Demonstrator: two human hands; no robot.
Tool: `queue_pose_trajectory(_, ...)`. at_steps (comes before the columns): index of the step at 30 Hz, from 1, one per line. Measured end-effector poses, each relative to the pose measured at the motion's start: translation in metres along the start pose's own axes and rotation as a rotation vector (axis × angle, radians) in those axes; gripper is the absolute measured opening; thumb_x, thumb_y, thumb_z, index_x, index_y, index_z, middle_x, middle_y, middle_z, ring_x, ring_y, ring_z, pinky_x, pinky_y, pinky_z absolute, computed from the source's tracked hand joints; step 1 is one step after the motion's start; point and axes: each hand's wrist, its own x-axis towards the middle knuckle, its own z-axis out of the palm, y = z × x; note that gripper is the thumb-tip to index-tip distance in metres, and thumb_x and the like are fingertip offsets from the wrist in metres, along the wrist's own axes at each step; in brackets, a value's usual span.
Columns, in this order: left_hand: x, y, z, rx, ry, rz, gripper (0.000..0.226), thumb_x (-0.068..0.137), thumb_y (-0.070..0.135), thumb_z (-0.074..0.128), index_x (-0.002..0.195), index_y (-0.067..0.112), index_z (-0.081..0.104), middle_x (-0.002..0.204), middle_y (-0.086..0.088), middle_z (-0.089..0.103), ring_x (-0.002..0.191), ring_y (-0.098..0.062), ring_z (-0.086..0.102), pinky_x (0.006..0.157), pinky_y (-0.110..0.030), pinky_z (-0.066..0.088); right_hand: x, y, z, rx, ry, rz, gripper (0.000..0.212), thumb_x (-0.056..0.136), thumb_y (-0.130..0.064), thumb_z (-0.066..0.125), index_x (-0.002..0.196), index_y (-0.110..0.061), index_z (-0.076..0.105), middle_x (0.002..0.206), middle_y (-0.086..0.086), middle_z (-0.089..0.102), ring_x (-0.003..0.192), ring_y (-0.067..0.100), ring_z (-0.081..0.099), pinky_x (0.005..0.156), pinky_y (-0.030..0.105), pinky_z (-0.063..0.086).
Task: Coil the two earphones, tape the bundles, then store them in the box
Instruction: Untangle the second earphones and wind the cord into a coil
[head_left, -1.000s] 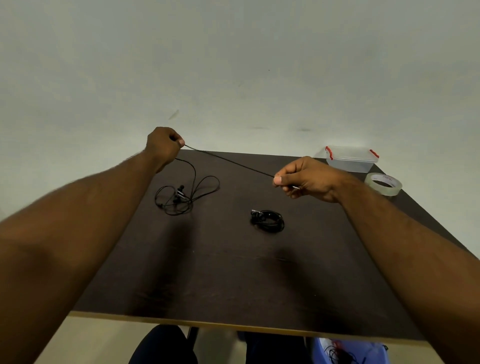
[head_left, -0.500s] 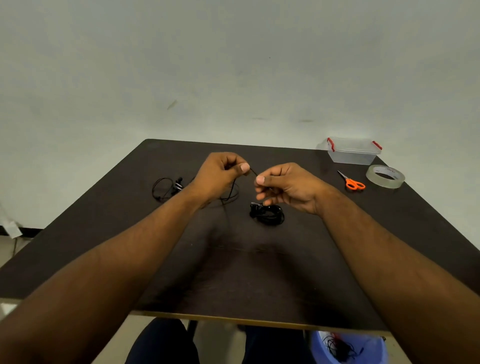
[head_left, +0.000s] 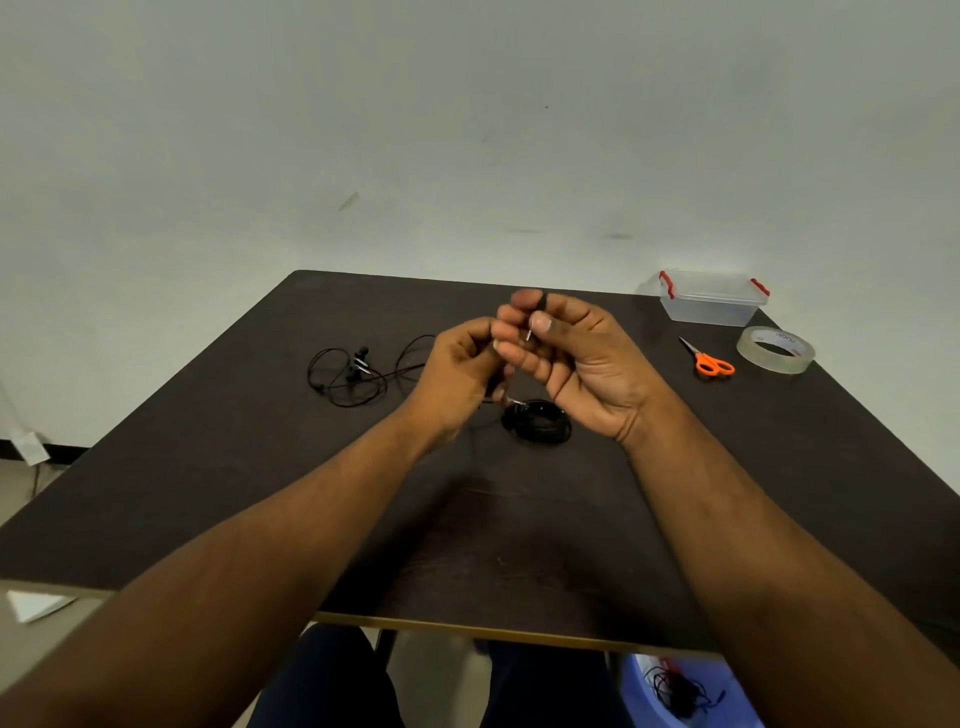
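Earphone cable (head_left: 363, 370) is lying loose on the dark counter (head_left: 753, 467), far left of centre, its free end running up into both hands. Right hand (head_left: 582, 364) is pinching the silver plug between thumb and fingers, palm turned toward the camera. Left hand (head_left: 457, 374) is curling around the cord just beside it. Coiled earphone bundle (head_left: 537, 421) is resting on the counter just below the hands. Clear box (head_left: 709, 299) with red clips is sitting at the far right corner; orange scissors (head_left: 709, 359) and tape roll (head_left: 775, 349) are lying near it.
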Motion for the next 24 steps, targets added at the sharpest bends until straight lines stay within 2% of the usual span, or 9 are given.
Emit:
queue_pose_trajectory(2, -0.007, -0.007, 0.000, 0.041, 0.012, -0.029, 0.022, 0.095, 0.026, 0.058, 0.083, 0.009, 0.064, 0.063, -0.001, 0.055, 0.043, -0.009, 0.042, 0.041, -0.021, 0.037, 0.004, -0.004, 0.000, 0.019, 0.045, -0.088, 0.020, 0.082, 0.000, 0.060, 0.094, -0.006, 0.075, 0.098, 0.014, 0.074, 0.095, 0.024, 0.071, 0.078, 0.029, 0.058)
queue_pose_trajectory(4, -0.012, -0.011, -0.004, 0.127, 0.015, -0.050, 0.020, 0.097, 0.025, 0.055, 0.084, 0.014, 0.066, 0.062, 0.003, 0.056, 0.043, -0.005, 0.040, 0.041, -0.018, 0.034, 0.008, -0.005, -0.004, -0.086, 0.109, -0.162, 0.020, 0.084, 0.004, 0.060, 0.098, -0.003, 0.072, 0.101, 0.015, 0.073, 0.100, 0.027, 0.070, 0.083, 0.031, 0.057)
queue_pose_trajectory(7, -0.018, -0.006, -0.012, 0.321, 0.010, -0.045, 0.018, 0.096, 0.021, 0.057, 0.084, 0.013, 0.068, 0.061, 0.003, 0.058, 0.046, -0.001, 0.045, 0.046, -0.016, 0.036, 0.009, -0.001, -0.014, -0.596, 0.190, -0.238, 0.025, 0.086, 0.008, 0.061, 0.109, 0.001, 0.067, 0.109, 0.010, 0.071, 0.106, 0.017, 0.068, 0.090, 0.027, 0.053)
queue_pose_trajectory(10, -0.025, 0.008, -0.027, 0.564, -0.014, -0.003, 0.016, 0.091, 0.025, 0.064, 0.082, 0.013, 0.070, 0.066, -0.001, 0.064, 0.056, -0.002, 0.053, 0.053, -0.023, 0.045, 0.004, 0.002, -0.027, -1.079, 0.128, -0.217, 0.022, 0.086, 0.001, 0.066, 0.108, -0.001, 0.070, 0.115, 0.003, 0.069, 0.107, -0.003, 0.062, 0.093, 0.016, 0.048)
queue_pose_trajectory(13, -0.032, 0.035, -0.048, 0.848, -0.127, 0.114, 0.008, 0.086, 0.031, 0.070, 0.083, 0.024, 0.071, 0.074, 0.012, 0.065, 0.069, 0.001, 0.059, 0.061, -0.011, 0.044, -0.002, 0.007, -0.037, -1.308, 0.042, -0.061, 0.018, 0.087, -0.006, 0.068, 0.104, -0.006, 0.074, 0.112, -0.005, 0.070, 0.104, -0.007, 0.061, 0.093, 0.015, 0.048)
queue_pose_trajectory(15, -0.030, 0.053, -0.056, 0.976, -0.195, 0.193, 0.007, 0.084, 0.029, 0.071, 0.085, 0.023, 0.071, 0.077, 0.014, 0.063, 0.075, -0.001, 0.059, 0.063, -0.013, 0.041, -0.004, 0.012, -0.036, -1.227, 0.031, 0.061, 0.013, 0.085, -0.008, 0.070, 0.096, -0.011, 0.077, 0.105, -0.012, 0.071, 0.099, -0.002, 0.066, 0.088, 0.025, 0.054)
queue_pose_trajectory(18, -0.023, 0.070, -0.054, 1.010, -0.284, 0.286, 0.003, 0.085, 0.023, 0.071, 0.085, 0.020, 0.071, 0.078, 0.015, 0.061, 0.076, -0.003, 0.059, 0.066, -0.017, 0.043, -0.004, 0.018, -0.026, -1.105, -0.003, 0.181, 0.014, 0.083, -0.010, 0.073, 0.093, -0.019, 0.077, 0.100, -0.001, 0.076, 0.094, 0.028, 0.070, 0.077, 0.044, 0.054)
queue_pose_trajectory(22, -0.014, 0.072, -0.047, 0.864, -0.276, 0.314, 0.005, 0.086, 0.018, 0.071, 0.084, 0.021, 0.069, 0.080, 0.013, 0.064, 0.077, -0.003, 0.062, 0.068, -0.011, 0.045, -0.012, 0.024, -0.013, -0.705, -0.075, 0.355, 0.017, 0.081, -0.004, 0.073, 0.096, -0.010, 0.076, 0.104, 0.007, 0.074, 0.099, 0.021, 0.070, 0.076, 0.028, 0.056)
queue_pose_trajectory(24, -0.011, 0.066, -0.043, 0.700, -0.230, 0.239, 0.002, 0.086, 0.013, 0.069, 0.085, 0.015, 0.069, 0.083, 0.009, 0.067, 0.078, -0.004, 0.064, 0.072, -0.015, 0.049, -0.019, 0.026, -0.005, -0.470, -0.117, 0.406, 0.022, 0.079, -0.003, 0.072, 0.101, -0.009, 0.075, 0.105, 0.014, 0.073, 0.099, 0.025, 0.070, 0.075, 0.028, 0.058)
